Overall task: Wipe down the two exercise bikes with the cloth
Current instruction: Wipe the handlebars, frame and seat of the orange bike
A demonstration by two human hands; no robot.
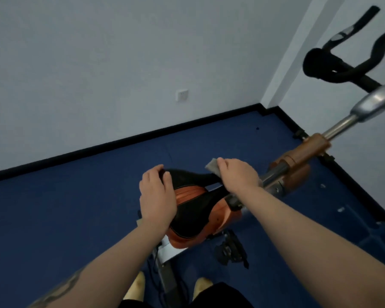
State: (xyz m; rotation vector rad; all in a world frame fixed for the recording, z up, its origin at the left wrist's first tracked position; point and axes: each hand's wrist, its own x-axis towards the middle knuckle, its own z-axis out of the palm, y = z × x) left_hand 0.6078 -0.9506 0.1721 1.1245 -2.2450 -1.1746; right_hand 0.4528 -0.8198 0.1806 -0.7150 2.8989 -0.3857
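your right hand [236, 176] grips the soft grey cloth [212, 167] bunched; left hand [157, 196] steadies the firm black-and-orange padded saddle [191, 210].

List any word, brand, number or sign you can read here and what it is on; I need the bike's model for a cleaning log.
No text can be read.
White patch under the saddle: perhaps a label, too blurred.
Handlebar, orange frame, cloth: no lettering shows.
Wall socket: no markings legible.
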